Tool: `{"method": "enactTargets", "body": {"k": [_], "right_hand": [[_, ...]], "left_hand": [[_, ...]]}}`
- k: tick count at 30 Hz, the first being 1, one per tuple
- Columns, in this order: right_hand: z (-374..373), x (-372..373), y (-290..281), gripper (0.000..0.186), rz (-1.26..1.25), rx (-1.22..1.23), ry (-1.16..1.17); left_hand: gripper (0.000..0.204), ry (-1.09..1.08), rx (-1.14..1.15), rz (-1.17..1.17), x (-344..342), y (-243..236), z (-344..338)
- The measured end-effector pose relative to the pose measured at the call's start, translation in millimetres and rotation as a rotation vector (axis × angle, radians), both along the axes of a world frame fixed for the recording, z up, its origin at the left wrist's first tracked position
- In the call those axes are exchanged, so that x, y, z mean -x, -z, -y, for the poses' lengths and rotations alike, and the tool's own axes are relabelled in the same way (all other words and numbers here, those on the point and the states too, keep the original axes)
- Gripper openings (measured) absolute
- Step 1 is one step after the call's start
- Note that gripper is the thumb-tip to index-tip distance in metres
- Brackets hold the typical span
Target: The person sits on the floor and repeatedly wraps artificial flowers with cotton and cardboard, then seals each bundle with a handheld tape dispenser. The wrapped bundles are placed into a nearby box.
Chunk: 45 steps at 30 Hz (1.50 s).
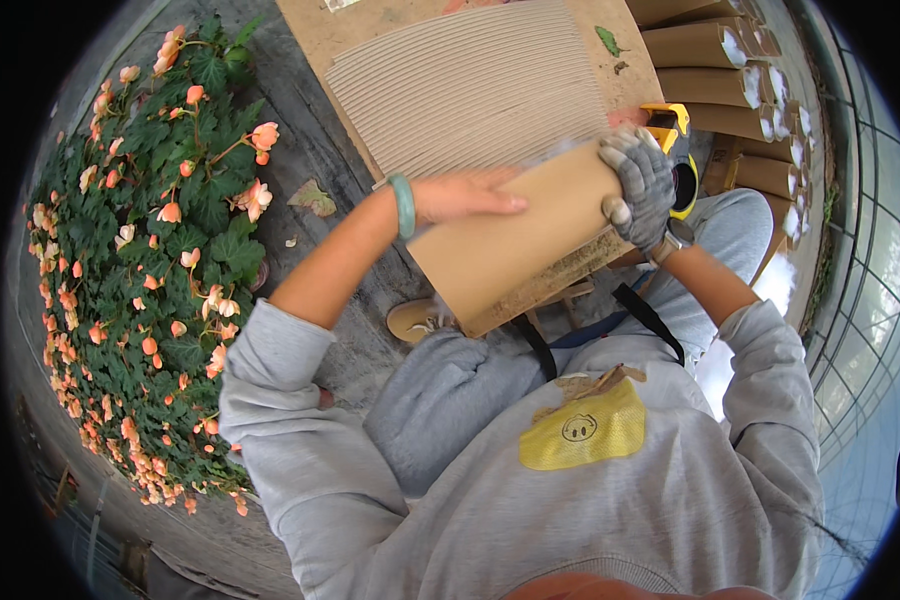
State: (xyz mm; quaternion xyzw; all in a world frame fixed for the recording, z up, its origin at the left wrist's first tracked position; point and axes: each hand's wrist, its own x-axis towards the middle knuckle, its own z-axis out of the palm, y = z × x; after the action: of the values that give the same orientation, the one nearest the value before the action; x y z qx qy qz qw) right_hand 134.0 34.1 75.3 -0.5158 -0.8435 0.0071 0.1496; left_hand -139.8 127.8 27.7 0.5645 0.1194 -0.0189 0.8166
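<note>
A folded brown cardboard piece (520, 235) lies slanted above my lap, its lower left corner towards me. My left hand (470, 195), bare and with a green bangle at the wrist, rests on its upper face with the fingers stretched out; motion blurs them a little. My right hand (638, 185), in a grey glove, is closed around the right end of the piece. Some whitish material shows faintly along the far edge. Just beyond that, a fanned stack of brown cardboard sheets (470, 80) covers much of a board (625, 55).
A yellow and black tape dispenser (684, 185) stands right beside my gloved hand. Rows of brown cardboard sleeves (705, 85) with white stuffing at their ends lie at the right, near a wire fence (870, 190). Orange flowering plants (160, 290) fill the left side.
</note>
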Motion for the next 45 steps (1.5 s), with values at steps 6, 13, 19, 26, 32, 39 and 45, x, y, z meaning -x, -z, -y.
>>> {"method": "enactTargets", "body": {"k": [6, 13, 19, 26, 32, 39, 45], "right_hand": [[-29, 15, -14, 0.033, 0.081, 0.15, 0.07], [-75, 26, -3, 0.026, 0.196, 0.392, 0.027], [-110, 37, 11, 0.029, 0.193, 0.431, 0.026], [-75, 23, 2, 0.026, -0.027, 0.328, 0.041], [-9, 8, 3, 0.032, -0.159, 0.013, 0.013], [65, -76, 10, 0.047, -0.673, 0.239, 0.635], [49, -97, 19, 0.05, -0.093, 0.389, 0.494]], "left_hand": [[0.072, -0.126, -0.312, -0.292, 14, -17, 8], [0.059, -0.48, -0.992, -0.509, 40, -19, 26], [0.042, -0.804, -0.95, -0.9, 52, -14, 33], [0.061, -0.33, -0.883, -0.679, -26, -44, 4], [0.079, -0.246, -0.827, -0.732, -109, -55, 35], [0.078, -0.306, -0.903, -0.798, -110, -80, 40], [0.077, -0.381, -1.149, -0.914, -114, -81, 59]]}}
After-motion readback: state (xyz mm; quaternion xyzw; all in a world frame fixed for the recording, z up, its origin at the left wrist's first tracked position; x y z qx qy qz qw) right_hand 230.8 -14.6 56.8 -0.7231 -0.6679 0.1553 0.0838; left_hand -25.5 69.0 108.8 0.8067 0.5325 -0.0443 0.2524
